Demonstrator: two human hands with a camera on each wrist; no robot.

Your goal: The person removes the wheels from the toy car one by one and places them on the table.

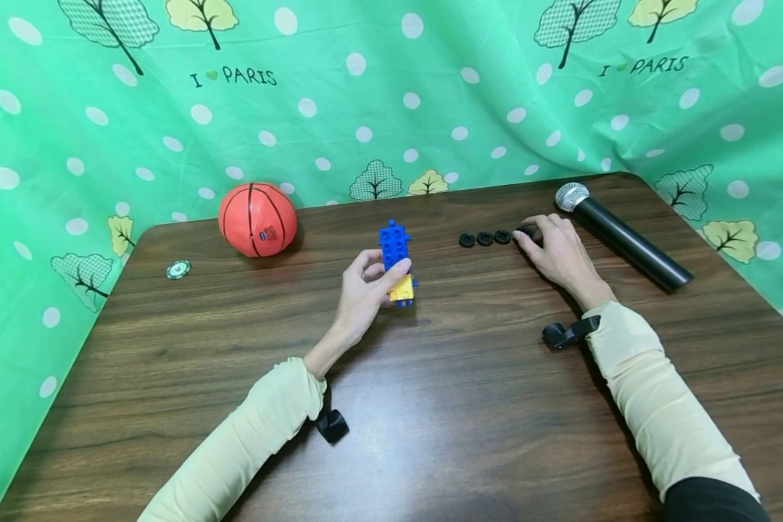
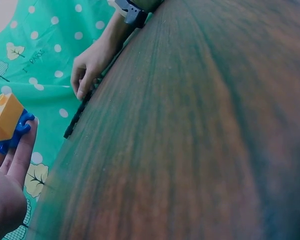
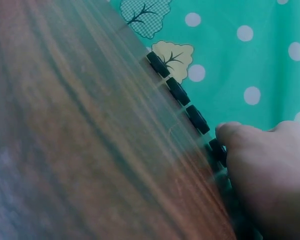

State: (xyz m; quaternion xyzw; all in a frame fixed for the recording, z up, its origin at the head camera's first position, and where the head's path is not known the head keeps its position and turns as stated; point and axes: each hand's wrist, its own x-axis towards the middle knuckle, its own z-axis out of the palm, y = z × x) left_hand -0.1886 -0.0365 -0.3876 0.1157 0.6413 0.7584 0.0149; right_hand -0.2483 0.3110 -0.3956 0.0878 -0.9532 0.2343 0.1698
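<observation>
My left hand (image 1: pixel 360 296) holds a toy made of building bricks up over the middle of the table, thumb across its front. Its longer part is a blue studded brick piece (image 1: pixel 394 243), with a yellow brick (image 1: pixel 401 288) at the near end and small blue pegs at the sides. In the left wrist view, the yellow brick (image 2: pixel 9 117) sits on a blue base. Farther right, my right hand (image 1: pixel 560 252) pinches a small black toy wheel (image 3: pixel 218 151) at the table. Three like wheels (image 1: pixel 485 238) lie in a row to its left. The fingertips are partly hidden.
A red toy basketball (image 1: pixel 257 220) stands at the back left, with a green-and-white poker chip (image 1: pixel 178 270) beside it. Right of my right hand lies a black microphone (image 1: pixel 633 243). A green polka-dot cloth (image 1: pixel 391 87) hangs behind the wooden table (image 1: pixel 417 413).
</observation>
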